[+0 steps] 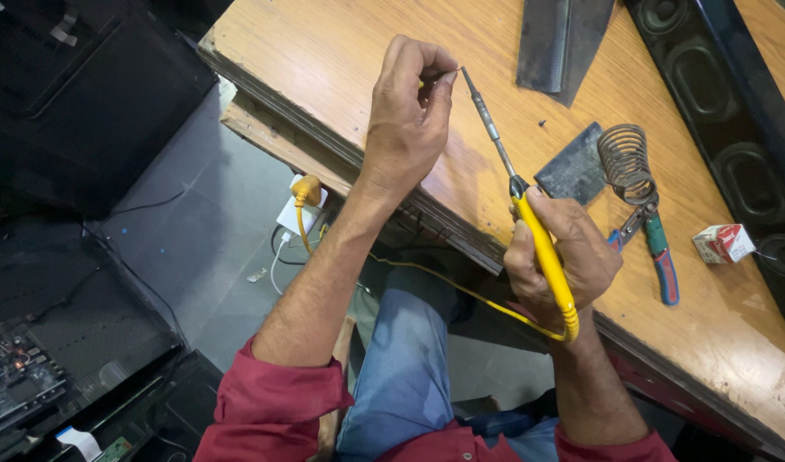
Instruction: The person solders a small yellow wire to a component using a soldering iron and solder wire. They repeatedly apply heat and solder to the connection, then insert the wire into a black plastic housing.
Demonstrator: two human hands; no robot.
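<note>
Head view shows me my right hand (564, 257) clamped around the yellow soldering iron (542, 248), its tip meeting a small yellow piece (423, 83) pinched in my left hand's (410, 120) closed fingertips above the wooden table (324, 51), near the coil stand (625, 162) and pliers (658, 248).

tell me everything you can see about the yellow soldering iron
The soldering iron has a yellow plastic-looking handle, a black collar and a slim grey metal shaft. The right hand grips the handle, tilting it up-left over the wooden table. Its tip meets something small pinched in the left hand. A yellow cord trails from its base.
</note>
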